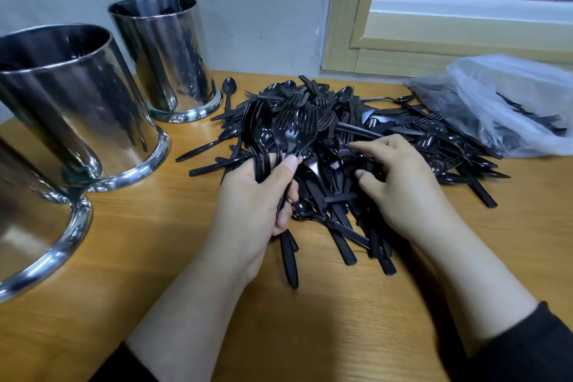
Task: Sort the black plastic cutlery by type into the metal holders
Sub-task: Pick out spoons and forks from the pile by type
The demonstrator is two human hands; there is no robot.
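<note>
A big pile of black plastic cutlery (381, 133) lies on the wooden table (155, 257). My left hand (257, 198) grips a bunch of forks (294, 124) and spoons (259, 133), heads pointing up, handles sticking out below the palm. My right hand (400, 183) rests on the pile, its index finger and thumb reaching at a piece near the middle. Three shiny metal holders stand at the left: the far one (164, 53), the middle one (71, 96) and the nearest one (34, 220). Dark cutlery shows inside the far and middle holders.
A clear plastic bag (508, 102) with more black cutlery lies at the right, by a window frame (350, 9). A single spoon (228, 87) lies next to the far holder. The wall is close behind the table.
</note>
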